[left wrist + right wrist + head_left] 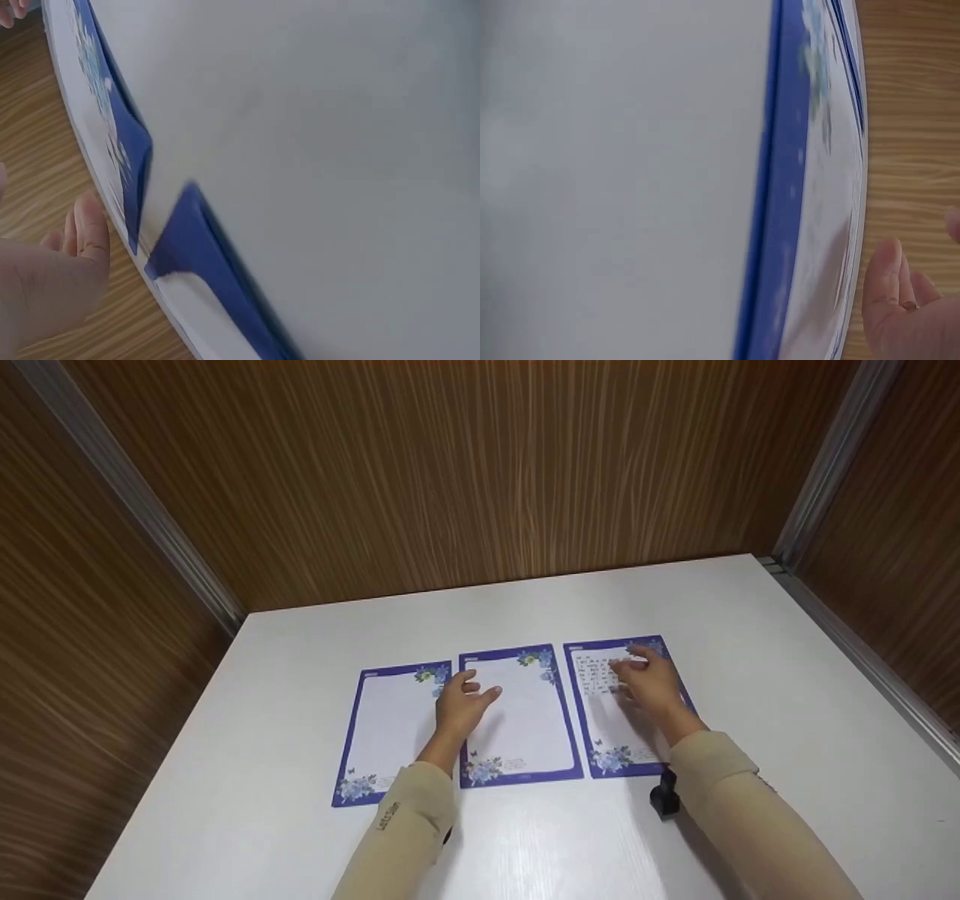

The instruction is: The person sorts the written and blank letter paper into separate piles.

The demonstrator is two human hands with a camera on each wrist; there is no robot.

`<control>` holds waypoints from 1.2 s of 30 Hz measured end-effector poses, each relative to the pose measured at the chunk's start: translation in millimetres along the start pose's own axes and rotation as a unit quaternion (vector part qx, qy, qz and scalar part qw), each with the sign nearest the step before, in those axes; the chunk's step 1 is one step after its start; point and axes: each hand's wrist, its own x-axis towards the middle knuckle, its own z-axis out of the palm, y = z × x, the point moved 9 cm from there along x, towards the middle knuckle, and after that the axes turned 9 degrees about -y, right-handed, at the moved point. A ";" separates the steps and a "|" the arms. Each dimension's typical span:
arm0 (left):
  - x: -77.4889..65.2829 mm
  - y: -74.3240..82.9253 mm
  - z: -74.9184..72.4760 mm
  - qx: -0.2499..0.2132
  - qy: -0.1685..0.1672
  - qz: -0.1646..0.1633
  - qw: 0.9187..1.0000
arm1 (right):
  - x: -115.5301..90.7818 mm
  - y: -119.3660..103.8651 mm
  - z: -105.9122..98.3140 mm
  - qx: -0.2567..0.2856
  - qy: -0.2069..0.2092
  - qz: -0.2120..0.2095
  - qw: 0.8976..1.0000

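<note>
Three flower-printed writing pads with blue-purple borders lie side by side in the head view. The left pad (382,724) and the middle pad (517,720) show blank white faces. Lines of dark writing cover the upper part of the right pad (611,731). My left hand (459,711) hovers over the gap between the left and middle pads, fingers loosely bent and holding nothing. Over the right pad's upper right part, my right hand (651,684) hangs with relaxed fingers and hides some of the writing. Nothing shows in its grasp.
The pads lie on a white table (300,637), with its surface extending around them. A wood-grain panel (465,472) rises behind the table, and further panels stand at both sides. A small black object (664,797) shows beside the right sleeve.
</note>
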 end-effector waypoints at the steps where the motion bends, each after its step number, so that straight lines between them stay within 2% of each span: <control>1: -0.2 -1.0 -2.2 0.003 0.001 0.001 1.000 | 0.3 -0.5 3.2 0.000 -0.001 0.000 1.000; 10: -1.9 -10.0 -25.7 0.025 0.027 0.002 0.999 | 1.6 -5.2 30.8 -0.035 -0.013 0.012 0.999; 20: -2.0 -22.3 -43.7 0.029 0.041 -0.021 0.999 | 0.4 -3.9 51.6 -0.054 -0.048 0.030 0.997; 30: -2.1 -25.4 -42.8 0.030 0.027 -0.024 0.999 | -1.5 -3.4 69.6 -0.070 -0.086 0.038 0.993; 36: -3.1 -27.3 -37.4 -0.008 0.008 -0.037 0.999 | -3.2 -3.0 76.8 -0.088 -0.097 0.046 0.990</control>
